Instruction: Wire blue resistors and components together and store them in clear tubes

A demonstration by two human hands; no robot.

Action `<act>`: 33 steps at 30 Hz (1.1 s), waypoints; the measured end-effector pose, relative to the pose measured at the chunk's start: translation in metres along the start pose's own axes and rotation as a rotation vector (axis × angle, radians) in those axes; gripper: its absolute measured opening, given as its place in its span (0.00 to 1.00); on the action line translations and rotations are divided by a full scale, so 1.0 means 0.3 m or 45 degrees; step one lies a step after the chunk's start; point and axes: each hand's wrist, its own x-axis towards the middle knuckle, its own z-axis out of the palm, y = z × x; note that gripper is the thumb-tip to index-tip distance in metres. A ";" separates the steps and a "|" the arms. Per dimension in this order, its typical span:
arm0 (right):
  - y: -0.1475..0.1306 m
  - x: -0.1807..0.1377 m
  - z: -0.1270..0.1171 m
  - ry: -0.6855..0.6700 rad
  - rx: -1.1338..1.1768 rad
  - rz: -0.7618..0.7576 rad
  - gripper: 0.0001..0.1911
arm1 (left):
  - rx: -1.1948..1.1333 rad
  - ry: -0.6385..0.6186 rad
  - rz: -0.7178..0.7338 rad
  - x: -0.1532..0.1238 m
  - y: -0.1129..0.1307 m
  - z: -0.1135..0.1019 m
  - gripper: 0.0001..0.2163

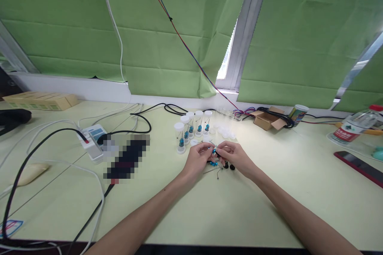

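Note:
My left hand (199, 156) and my right hand (235, 155) meet over the pale green table (209, 207), fingers pinched together on a small blue part with thin wire leads (213, 151). Under the hands lie more small blue parts (213, 163), black round pieces (231, 166) and loose thin wires. Just behind stand several clear plastic tubes with white caps (191, 125), each holding a blue piece. Empty clear tubes and white caps (223, 127) lie to their right.
A white power strip (92, 139) with black and white cables sits at left, beside a blurred dark object (127, 157). An open cardboard box (267, 119), a can (297, 114), a water bottle (357, 125) and a red phone (359, 167) are at right. Green blinds hang behind.

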 end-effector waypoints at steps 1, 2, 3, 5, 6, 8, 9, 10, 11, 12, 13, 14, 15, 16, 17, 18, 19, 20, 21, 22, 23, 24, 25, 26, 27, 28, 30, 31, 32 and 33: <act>0.000 0.000 -0.001 0.008 -0.005 0.008 0.17 | -0.002 -0.003 -0.002 -0.001 0.002 0.001 0.07; 0.000 0.000 -0.002 0.010 -0.010 0.013 0.17 | -0.004 -0.005 -0.003 -0.003 0.004 0.001 0.07; 0.001 0.000 -0.003 0.009 -0.010 0.013 0.17 | -0.005 -0.008 -0.003 -0.004 0.007 0.002 0.07; 0.002 -0.001 -0.005 0.003 -0.006 0.008 0.17 | -0.009 -0.013 -0.003 -0.008 0.012 0.005 0.07; 0.003 -0.001 -0.005 0.001 -0.003 0.007 0.17 | -0.009 -0.015 -0.002 -0.009 0.014 0.006 0.07; 0.002 -0.003 -0.006 -0.001 -0.001 0.007 0.17 | -0.009 -0.018 0.000 -0.010 0.016 0.007 0.08; 0.000 -0.003 -0.005 0.001 0.000 0.009 0.17 | -0.007 -0.023 0.002 -0.010 0.015 0.007 0.08; -0.002 -0.004 -0.004 0.001 0.004 0.009 0.17 | -0.003 -0.029 0.004 -0.009 0.013 0.006 0.08; -0.004 -0.005 -0.003 0.002 0.010 0.007 0.17 | 0.002 -0.036 0.007 -0.008 0.011 0.005 0.08; -0.005 -0.005 -0.002 0.002 0.017 0.007 0.17 | 0.009 -0.045 0.011 -0.007 0.008 0.004 0.09; -0.006 -0.006 -0.002 0.004 0.023 0.007 0.17 | 0.016 -0.054 0.016 -0.005 0.004 0.002 0.09; -0.006 -0.006 -0.001 0.003 0.028 0.009 0.17 | 0.024 -0.062 0.024 -0.003 0.001 0.001 0.09; -0.005 -0.006 -0.001 0.002 0.031 0.012 0.17 | 0.034 -0.072 0.035 -0.001 -0.001 -0.001 0.10; -0.003 -0.006 -0.002 0.002 0.034 0.014 0.17 | 0.045 -0.080 0.049 0.000 -0.003 -0.002 0.10; -0.001 -0.005 -0.003 -0.001 0.037 0.016 0.17 | 0.058 -0.088 0.062 0.002 -0.005 -0.003 0.10; 0.002 -0.004 -0.004 -0.005 0.039 0.015 0.17 | 0.072 -0.095 0.074 0.003 -0.006 -0.004 0.10; 0.005 -0.002 -0.005 -0.006 0.043 0.013 0.17 | 0.085 -0.101 0.088 0.003 -0.007 -0.004 0.11; 0.008 -0.001 -0.007 -0.008 0.047 0.013 0.17 | 0.096 -0.106 0.100 0.004 -0.007 -0.005 0.11; 0.011 0.001 -0.008 -0.008 0.049 0.014 0.18 | 0.103 -0.110 0.112 0.004 -0.007 -0.005 0.11; 0.014 0.003 -0.009 -0.007 0.052 0.017 0.18 | 0.108 -0.114 0.123 0.003 -0.008 -0.006 0.12; 0.016 0.004 -0.009 -0.006 0.056 0.020 0.18 | 0.114 -0.119 0.133 0.003 -0.008 -0.006 0.13; 0.018 0.005 -0.010 -0.005 0.060 0.022 0.19 | 0.120 -0.121 0.143 0.002 -0.009 -0.007 0.13; 0.019 0.005 -0.010 -0.006 0.063 0.023 0.19 | 0.127 -0.122 0.152 0.002 -0.009 -0.007 0.13; 0.020 0.005 -0.009 -0.007 0.066 0.022 0.19 | 0.136 -0.122 0.161 0.001 -0.009 -0.008 0.13; 0.020 0.005 -0.009 -0.006 0.067 0.019 0.19 | 0.146 -0.120 0.173 0.000 -0.009 -0.008 0.13; 0.020 0.004 -0.009 -0.009 0.066 0.017 0.18 | 0.159 -0.118 0.189 -0.001 -0.007 -0.008 0.12; 0.019 0.002 -0.008 -0.013 0.063 0.015 0.18 | 0.186 -0.110 0.230 -0.005 -0.001 -0.005 0.11; 0.019 0.002 -0.008 -0.014 0.064 0.015 0.18 | 0.205 -0.111 0.251 -0.007 0.002 -0.004 0.11; 0.018 0.002 -0.008 -0.016 0.066 0.014 0.18 | 0.225 -0.110 0.267 -0.009 0.006 -0.002 0.11; 0.018 0.002 -0.008 -0.018 0.069 0.011 0.18 | 0.243 -0.111 0.272 -0.012 0.009 0.001 0.10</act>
